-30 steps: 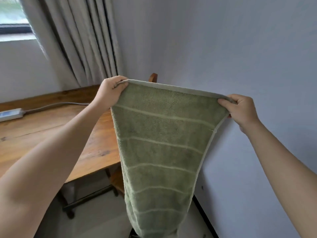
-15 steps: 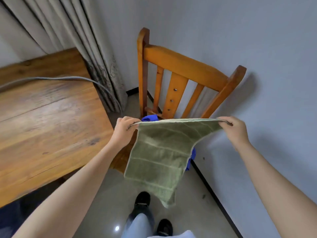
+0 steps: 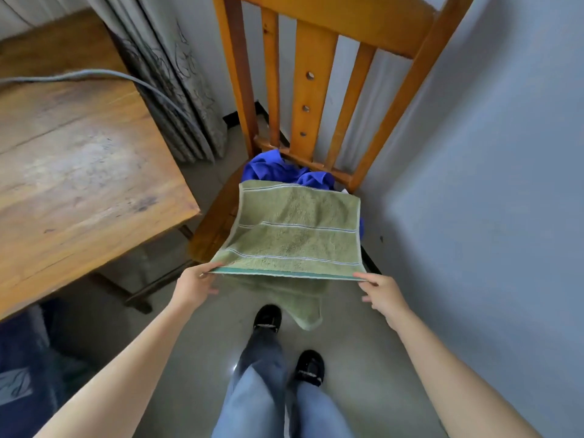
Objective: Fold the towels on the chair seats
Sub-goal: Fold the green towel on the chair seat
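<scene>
Lowered since 0.5 s ago: left hand (image 3: 195, 284) and right hand (image 3: 380, 290) now down at the seat's front, towel (image 3: 297, 229) spread over chair (image 3: 313, 90) seat rather than hanging free in the air. Left hand pinching near-left corner, right hand pinching near-right corner, near hem pulled taut between them. Green with pale stripes, lying flat, far edge up near the backrest. Second layer hanging below the near hem toward the floor (image 3: 196, 343). Contact with seat hidden underneath, cannot tell. Blue cloth (image 3: 271, 169) bunched at the seat's back, partly under the far edge. Black shoes (image 3: 268, 317) on floor just below the hanging layer. Bench (image 3: 79, 172) left of chair, grey cable (image 3: 94, 74) across its top. Curtain (image 3: 177, 90) behind bench corner. Wall (image 3: 489, 184) at right.
</scene>
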Motion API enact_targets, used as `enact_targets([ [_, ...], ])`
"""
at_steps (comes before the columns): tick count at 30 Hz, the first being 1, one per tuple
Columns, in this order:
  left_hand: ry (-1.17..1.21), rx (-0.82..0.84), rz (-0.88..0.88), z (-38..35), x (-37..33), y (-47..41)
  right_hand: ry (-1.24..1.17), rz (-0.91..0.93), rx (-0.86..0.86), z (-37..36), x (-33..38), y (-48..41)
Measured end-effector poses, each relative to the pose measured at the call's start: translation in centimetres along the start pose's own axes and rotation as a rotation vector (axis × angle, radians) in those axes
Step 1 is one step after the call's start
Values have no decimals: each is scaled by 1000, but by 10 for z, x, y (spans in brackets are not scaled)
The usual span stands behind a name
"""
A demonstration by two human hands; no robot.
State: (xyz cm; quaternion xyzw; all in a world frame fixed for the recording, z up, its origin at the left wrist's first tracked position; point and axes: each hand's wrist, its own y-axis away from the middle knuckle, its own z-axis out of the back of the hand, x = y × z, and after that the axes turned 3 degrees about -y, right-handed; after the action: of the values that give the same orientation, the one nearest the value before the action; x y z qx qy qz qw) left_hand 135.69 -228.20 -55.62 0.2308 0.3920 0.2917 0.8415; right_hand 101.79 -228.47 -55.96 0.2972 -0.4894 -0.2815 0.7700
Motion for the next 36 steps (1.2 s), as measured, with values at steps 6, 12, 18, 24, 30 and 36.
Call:
enact_targets([
  [6,98,6,49,-25,39,-3,-65,37,37,-11,-41,-14],
  [12,180,59,276,-56,77,-27,-238,-196,78,-43,-91,-33],
  [18,400,-76,177,-55,85,-47,-753,-107,-255,-80,-106,-50],
  [24,551,27,308,-47,131,-60,-541,-303,-69,-93,-131,-50],
  [30,530,145,482,-98,160,-116,-312,-298,2,-124,-167,-103],
  [36,668,162,501,-118,164,-155,-629,-377,38,-134,-184,-137],
])
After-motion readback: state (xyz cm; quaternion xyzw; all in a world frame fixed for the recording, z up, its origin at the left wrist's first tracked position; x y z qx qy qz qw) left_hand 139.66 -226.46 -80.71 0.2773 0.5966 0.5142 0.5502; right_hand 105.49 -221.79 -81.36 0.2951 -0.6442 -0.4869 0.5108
